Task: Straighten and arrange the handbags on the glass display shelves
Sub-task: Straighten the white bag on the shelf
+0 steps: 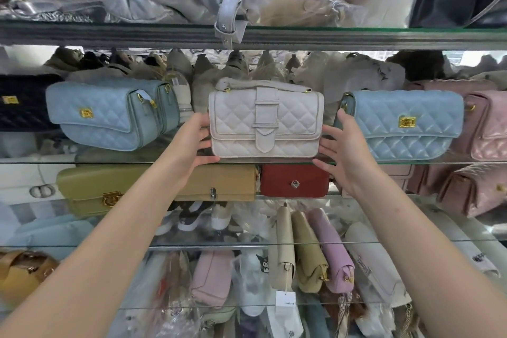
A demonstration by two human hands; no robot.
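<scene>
A cream quilted handbag (265, 121) with a buckle strap stands upright in the middle of a glass shelf (109, 162). My left hand (195, 143) touches its left side with straight fingers, the thumb under its lower corner. My right hand (343, 149) is at its right side, fingers straight and spread, touching or nearly touching the bag. A light blue quilted bag (109, 115) lies tilted to the left. Another light blue quilted bag (406, 125) stands to the right, just beyond my right hand.
A pink bag (485, 129) and a dark bag (22, 101) flank the row. Below stand tan (219, 184), olive (93, 189) and red (295, 180) bags. A grey bag's strap (227, 19) hangs over the upper shelf edge. Lower shelves hold several packed bags.
</scene>
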